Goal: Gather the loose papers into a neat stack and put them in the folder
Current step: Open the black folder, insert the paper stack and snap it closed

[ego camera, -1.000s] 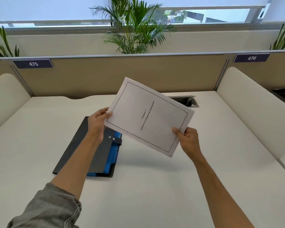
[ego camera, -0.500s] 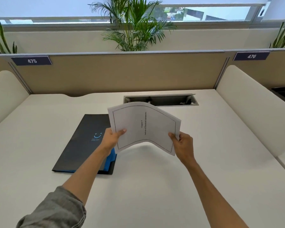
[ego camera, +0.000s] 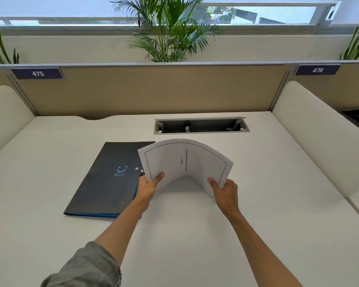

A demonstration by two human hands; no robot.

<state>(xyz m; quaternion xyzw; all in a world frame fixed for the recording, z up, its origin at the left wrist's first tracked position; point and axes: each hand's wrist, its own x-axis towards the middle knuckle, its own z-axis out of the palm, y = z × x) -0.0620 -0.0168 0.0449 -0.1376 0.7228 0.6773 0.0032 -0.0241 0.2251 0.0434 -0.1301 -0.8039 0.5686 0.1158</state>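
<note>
Folder: one dark folder (ego camera: 110,179) lay shut on the desk (ego camera: 195,235) at centre left of the frame, a blue edge showing along its near side; what it held I could not tell.
Papers: one stack of papers (ego camera: 184,162) sat at the frame's centre, arched upward in the middle, its left corner overlapping the folder's right edge; the number of sheets I could not count; the top sheet bore a thin black border and small sideways print.
Left hand: my left hand (ego camera: 148,186) pinched the stack's lower left corner, thumb on top, fingers underneath.
Right hand: my right hand (ego camera: 226,192) pinched the lower right corner the same way, thumb on the printed face.
Cable tray: one recessed cable tray (ego camera: 201,126) stood open in the desk above the papers, with fittings inside too small to name.
Number plates: two, reading 475 (ego camera: 37,73) at upper left and 476 (ego camera: 317,70) at upper right.
Plants: three; one palm (ego camera: 170,32) at top centre, one at each top corner.
</note>
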